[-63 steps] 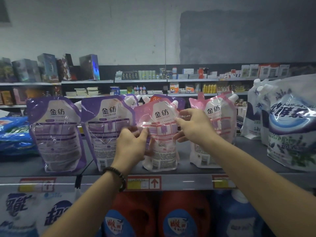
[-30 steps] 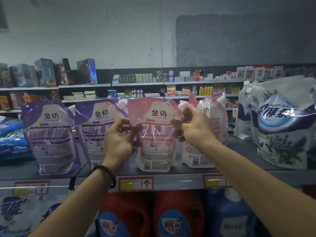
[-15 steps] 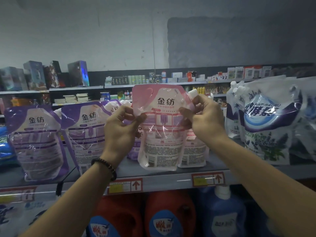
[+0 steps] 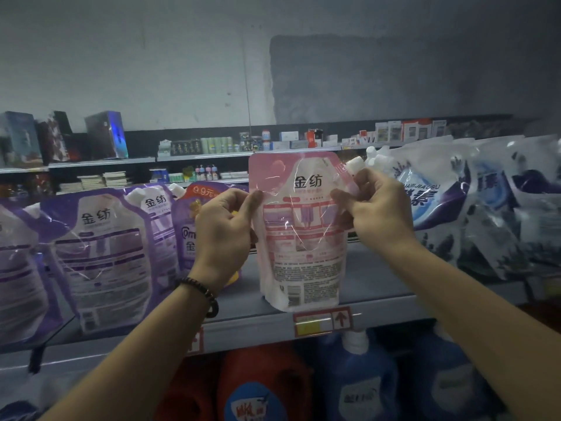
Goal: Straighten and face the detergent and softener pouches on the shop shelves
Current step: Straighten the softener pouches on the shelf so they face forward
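Observation:
A pink softener pouch [image 4: 300, 238] with a white cap at its top right corner hangs upright in front of the grey shelf [image 4: 379, 287], its back label toward me. My left hand [image 4: 223, 235] pinches its left edge and my right hand [image 4: 375, 208] pinches its right edge just below the cap. Purple pouches [image 4: 103, 256] stand on the shelf to the left, one [image 4: 194, 232] partly hidden behind my left hand. White and blue detergent pouches [image 4: 455, 202] lean on the shelf to the right.
Below the shelf edge with its red price tags [image 4: 321, 322] stand red [image 4: 258, 396] and blue [image 4: 361, 387] detergent jugs. A far aisle of shelves [image 4: 212, 153] holds boxes and small bottles against a grey wall.
Both hands have lifted the pink pouch off the shelf and carried it to the right, away from the purple pouches. The other pink pouch behind it is no longer in sight.

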Action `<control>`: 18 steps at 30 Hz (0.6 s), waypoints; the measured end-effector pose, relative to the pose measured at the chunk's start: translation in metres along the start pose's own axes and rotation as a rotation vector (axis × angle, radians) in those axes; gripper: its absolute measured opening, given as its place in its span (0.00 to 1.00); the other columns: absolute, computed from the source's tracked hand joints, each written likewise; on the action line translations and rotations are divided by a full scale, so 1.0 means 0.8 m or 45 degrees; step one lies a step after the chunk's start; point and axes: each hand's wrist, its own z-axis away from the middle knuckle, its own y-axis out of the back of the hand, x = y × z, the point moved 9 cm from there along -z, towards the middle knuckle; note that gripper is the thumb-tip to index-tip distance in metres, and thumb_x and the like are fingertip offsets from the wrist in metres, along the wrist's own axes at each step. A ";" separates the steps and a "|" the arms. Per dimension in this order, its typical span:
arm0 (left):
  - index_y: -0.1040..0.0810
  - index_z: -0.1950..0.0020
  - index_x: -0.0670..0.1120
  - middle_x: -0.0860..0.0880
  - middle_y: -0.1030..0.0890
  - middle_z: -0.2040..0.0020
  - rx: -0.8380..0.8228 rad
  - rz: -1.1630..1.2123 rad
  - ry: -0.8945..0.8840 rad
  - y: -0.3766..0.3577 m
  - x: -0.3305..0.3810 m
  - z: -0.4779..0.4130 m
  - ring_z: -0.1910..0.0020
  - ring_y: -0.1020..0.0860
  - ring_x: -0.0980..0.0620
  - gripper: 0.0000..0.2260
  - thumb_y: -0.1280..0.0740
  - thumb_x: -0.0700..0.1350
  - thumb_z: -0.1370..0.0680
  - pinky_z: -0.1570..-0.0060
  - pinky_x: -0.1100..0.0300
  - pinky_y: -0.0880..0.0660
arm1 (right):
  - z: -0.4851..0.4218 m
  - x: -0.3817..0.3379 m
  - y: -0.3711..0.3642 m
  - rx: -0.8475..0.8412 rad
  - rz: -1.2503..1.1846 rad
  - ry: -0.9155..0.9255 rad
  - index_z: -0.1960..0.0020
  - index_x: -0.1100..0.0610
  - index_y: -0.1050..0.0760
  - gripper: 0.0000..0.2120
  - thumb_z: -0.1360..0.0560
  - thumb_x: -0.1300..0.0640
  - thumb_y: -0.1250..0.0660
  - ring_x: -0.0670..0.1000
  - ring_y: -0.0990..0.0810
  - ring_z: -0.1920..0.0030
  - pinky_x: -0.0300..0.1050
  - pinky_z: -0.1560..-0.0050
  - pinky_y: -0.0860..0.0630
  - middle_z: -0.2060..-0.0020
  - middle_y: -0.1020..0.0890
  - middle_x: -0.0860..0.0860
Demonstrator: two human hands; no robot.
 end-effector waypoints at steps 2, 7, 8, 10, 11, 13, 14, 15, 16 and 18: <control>0.17 0.56 0.48 0.43 0.15 0.65 -0.010 -0.006 0.001 -0.018 0.003 -0.002 0.73 0.19 0.43 0.12 0.29 0.54 0.17 0.70 0.48 0.20 | -0.006 0.007 0.015 0.017 0.018 -0.005 0.54 0.53 0.22 0.12 0.25 0.49 0.21 0.53 0.11 0.62 0.56 0.61 0.13 0.62 0.13 0.50; 0.17 0.52 0.46 0.43 0.15 0.66 -0.056 -0.024 0.035 -0.061 0.010 -0.004 0.72 0.17 0.42 0.11 0.29 0.53 0.17 0.68 0.42 0.16 | -0.022 0.028 0.050 0.070 0.026 -0.009 0.57 0.51 0.22 0.12 0.25 0.51 0.20 0.52 0.11 0.65 0.55 0.61 0.13 0.64 0.13 0.49; 0.17 0.52 0.46 0.43 0.15 0.66 -0.071 -0.028 0.052 -0.070 0.010 -0.005 0.72 0.16 0.42 0.11 0.29 0.53 0.17 0.66 0.40 0.15 | -0.023 0.032 0.057 0.081 0.028 -0.011 0.56 0.51 0.22 0.11 0.25 0.51 0.20 0.51 0.11 0.65 0.54 0.60 0.13 0.63 0.13 0.49; 0.17 0.51 0.46 0.43 0.14 0.66 -0.083 -0.027 0.083 -0.087 0.011 -0.006 0.71 0.15 0.41 0.09 0.29 0.51 0.17 0.65 0.40 0.15 | -0.027 0.040 0.069 0.089 0.030 -0.010 0.55 0.51 0.22 0.11 0.25 0.51 0.20 0.51 0.11 0.64 0.54 0.60 0.13 0.62 0.12 0.49; 0.17 0.51 0.45 0.43 0.14 0.65 -0.084 -0.020 0.093 -0.094 0.012 -0.006 0.71 0.15 0.41 0.08 0.28 0.49 0.18 0.65 0.41 0.15 | -0.029 0.044 0.073 0.084 0.031 -0.014 0.54 0.52 0.22 0.11 0.25 0.51 0.21 0.51 0.11 0.64 0.53 0.60 0.13 0.62 0.12 0.50; 0.17 0.49 0.44 0.42 0.13 0.61 -0.087 0.008 0.126 -0.108 0.013 -0.008 0.69 0.14 0.41 0.06 0.27 0.46 0.19 0.63 0.43 0.14 | -0.031 0.051 0.081 0.081 0.032 -0.018 0.54 0.54 0.22 0.11 0.24 0.51 0.21 0.49 0.12 0.65 0.52 0.61 0.13 0.62 0.13 0.50; 0.17 0.48 0.43 0.42 0.13 0.59 -0.095 0.017 0.148 -0.115 0.012 -0.009 0.68 0.13 0.42 0.06 0.27 0.45 0.19 0.62 0.44 0.14 | -0.032 0.054 0.085 0.094 0.049 -0.018 0.54 0.55 0.22 0.11 0.24 0.52 0.21 0.46 0.12 0.66 0.51 0.62 0.13 0.62 0.13 0.49; 0.17 0.47 0.43 0.42 0.13 0.56 -0.111 0.020 0.165 -0.123 0.011 -0.009 0.66 0.12 0.42 0.06 0.27 0.45 0.19 0.61 0.44 0.13 | -0.033 0.057 0.090 0.110 0.073 -0.018 0.55 0.56 0.22 0.11 0.24 0.52 0.21 0.44 0.13 0.66 0.50 0.62 0.13 0.63 0.14 0.48; 0.17 0.47 0.42 0.42 0.13 0.54 -0.124 0.022 0.176 -0.130 0.009 -0.009 0.66 0.12 0.42 0.06 0.27 0.45 0.19 0.61 0.44 0.13 | -0.034 0.060 0.094 0.117 0.081 -0.020 0.55 0.57 0.22 0.12 0.24 0.53 0.21 0.43 0.13 0.67 0.49 0.63 0.14 0.63 0.14 0.48; 0.17 0.47 0.42 0.43 0.13 0.54 -0.135 0.022 0.186 -0.142 0.004 -0.009 0.64 0.12 0.43 0.06 0.28 0.45 0.19 0.60 0.44 0.13 | -0.036 0.069 0.097 0.110 0.063 -0.033 0.54 0.58 0.23 0.11 0.23 0.54 0.22 0.42 0.13 0.67 0.47 0.64 0.14 0.64 0.14 0.48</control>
